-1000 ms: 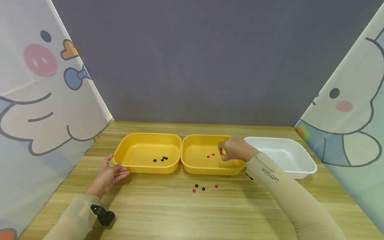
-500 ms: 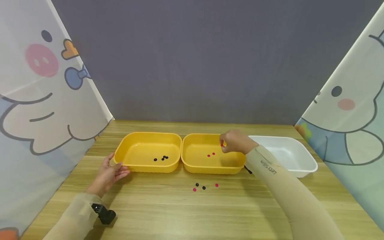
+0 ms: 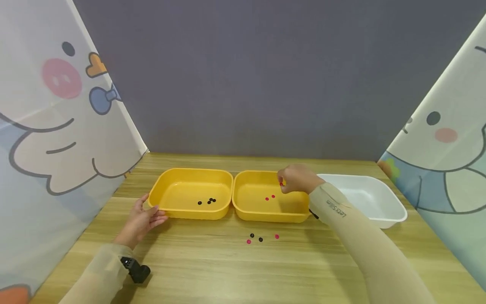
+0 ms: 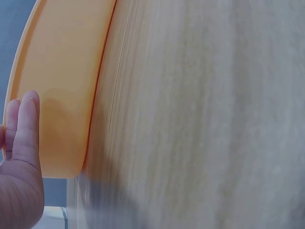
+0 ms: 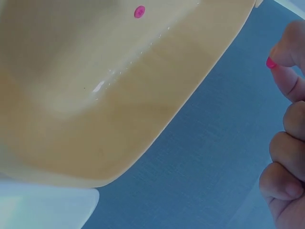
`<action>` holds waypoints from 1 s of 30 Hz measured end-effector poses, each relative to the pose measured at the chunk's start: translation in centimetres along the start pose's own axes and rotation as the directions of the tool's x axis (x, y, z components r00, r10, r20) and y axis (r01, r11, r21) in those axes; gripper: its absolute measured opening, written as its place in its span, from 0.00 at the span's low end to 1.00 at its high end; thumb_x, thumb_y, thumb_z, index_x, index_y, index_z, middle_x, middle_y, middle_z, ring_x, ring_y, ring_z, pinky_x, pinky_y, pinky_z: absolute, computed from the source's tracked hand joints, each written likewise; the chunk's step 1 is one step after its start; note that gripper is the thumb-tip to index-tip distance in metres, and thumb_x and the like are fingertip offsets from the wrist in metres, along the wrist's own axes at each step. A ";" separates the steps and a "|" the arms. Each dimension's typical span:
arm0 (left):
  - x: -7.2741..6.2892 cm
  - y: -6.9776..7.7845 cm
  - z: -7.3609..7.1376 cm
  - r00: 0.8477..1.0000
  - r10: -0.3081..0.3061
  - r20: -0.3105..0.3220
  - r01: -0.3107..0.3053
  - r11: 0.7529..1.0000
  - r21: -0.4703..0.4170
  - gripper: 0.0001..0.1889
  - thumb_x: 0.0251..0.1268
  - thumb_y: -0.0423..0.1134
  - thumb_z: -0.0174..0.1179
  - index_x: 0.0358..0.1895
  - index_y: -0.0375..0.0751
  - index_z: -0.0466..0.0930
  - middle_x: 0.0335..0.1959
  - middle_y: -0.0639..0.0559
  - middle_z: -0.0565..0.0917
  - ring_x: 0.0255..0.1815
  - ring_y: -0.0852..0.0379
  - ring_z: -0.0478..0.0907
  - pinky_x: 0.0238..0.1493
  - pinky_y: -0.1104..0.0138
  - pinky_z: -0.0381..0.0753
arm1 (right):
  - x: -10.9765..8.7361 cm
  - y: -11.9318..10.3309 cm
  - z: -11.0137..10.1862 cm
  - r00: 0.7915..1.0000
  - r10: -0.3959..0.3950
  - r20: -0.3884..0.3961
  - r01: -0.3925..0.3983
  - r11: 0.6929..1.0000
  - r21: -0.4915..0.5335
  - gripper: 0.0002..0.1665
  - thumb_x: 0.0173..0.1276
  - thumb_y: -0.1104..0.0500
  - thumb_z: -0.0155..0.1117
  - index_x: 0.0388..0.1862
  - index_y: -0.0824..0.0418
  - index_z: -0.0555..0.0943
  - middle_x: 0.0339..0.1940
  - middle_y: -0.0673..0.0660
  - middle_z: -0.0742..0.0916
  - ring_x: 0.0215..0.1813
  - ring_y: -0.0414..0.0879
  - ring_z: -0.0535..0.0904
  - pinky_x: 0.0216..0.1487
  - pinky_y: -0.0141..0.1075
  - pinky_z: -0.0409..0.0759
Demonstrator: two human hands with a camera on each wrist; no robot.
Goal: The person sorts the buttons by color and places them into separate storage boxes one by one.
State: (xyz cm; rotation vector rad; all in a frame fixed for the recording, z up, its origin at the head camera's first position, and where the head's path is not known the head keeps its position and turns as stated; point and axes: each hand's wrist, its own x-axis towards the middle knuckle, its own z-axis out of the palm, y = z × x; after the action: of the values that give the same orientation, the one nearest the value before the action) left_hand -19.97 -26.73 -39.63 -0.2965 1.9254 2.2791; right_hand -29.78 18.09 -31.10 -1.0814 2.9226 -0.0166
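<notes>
Between thumb and index finger, my right hand pinches a small pink button, held over the right part of the middle yellow tray. Two other pink buttons lie on that tray's floor, one of them showing as a pink button in the right wrist view. At the front left corner of the left yellow tray, my left hand touches the wall with its fingers fairly straight. Several black buttons lie inside that left tray.
In front of the middle tray, two black buttons and two pink buttons lie on the wooden table. A white tray stands at the right, partly behind my right forearm. A grey wall rises behind the trays.
My right hand has lifted slightly within the middle tray area, still pinching the pink button. My left hand stays at the left tray's corner. The head view has shifted a little.
</notes>
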 end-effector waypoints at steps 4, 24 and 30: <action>0.0 -0.1 0.2 1.000 0.005 0.004 -0.005 1.000 -0.015 0.39 0.76 0.27 0.36 0.74 0.47 0.17 0.22 0.53 0.83 0.24 0.60 0.84 0.33 0.69 0.86 | 0.2 0.1 -0.2 1.000 -0.003 0.013 0.003 1.000 0.010 0.05 0.56 0.61 0.64 0.32 0.58 0.81 0.24 0.48 0.82 0.22 0.41 0.68 0.26 0.32 0.72; 0.2 -0.4 0.5 1.000 0.012 -0.009 -0.012 1.000 0.008 0.39 0.76 0.28 0.37 0.74 0.47 0.18 0.21 0.54 0.83 0.23 0.61 0.83 0.32 0.70 0.86 | 1.2 0.4 1.1 0.997 -0.081 -0.013 0.080 0.996 -0.050 0.04 0.52 0.61 0.67 0.27 0.56 0.80 0.21 0.45 0.80 0.21 0.40 0.67 0.22 0.30 0.69; 0.1 -0.2 0.3 0.999 0.019 -0.028 -0.019 1.000 -0.019 0.39 0.76 0.27 0.37 0.74 0.47 0.19 0.22 0.54 0.82 0.23 0.61 0.83 0.34 0.69 0.86 | 1.8 0.3 0.9 0.997 -0.074 -0.002 0.074 0.996 -0.048 0.04 0.52 0.61 0.67 0.26 0.56 0.79 0.21 0.46 0.80 0.21 0.40 0.68 0.23 0.31 0.70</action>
State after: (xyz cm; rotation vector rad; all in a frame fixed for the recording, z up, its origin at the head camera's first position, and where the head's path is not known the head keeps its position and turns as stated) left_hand -19.99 -26.40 -39.79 -0.3155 1.9281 2.3190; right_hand -31.25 17.14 -32.04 -1.1972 2.8991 0.0496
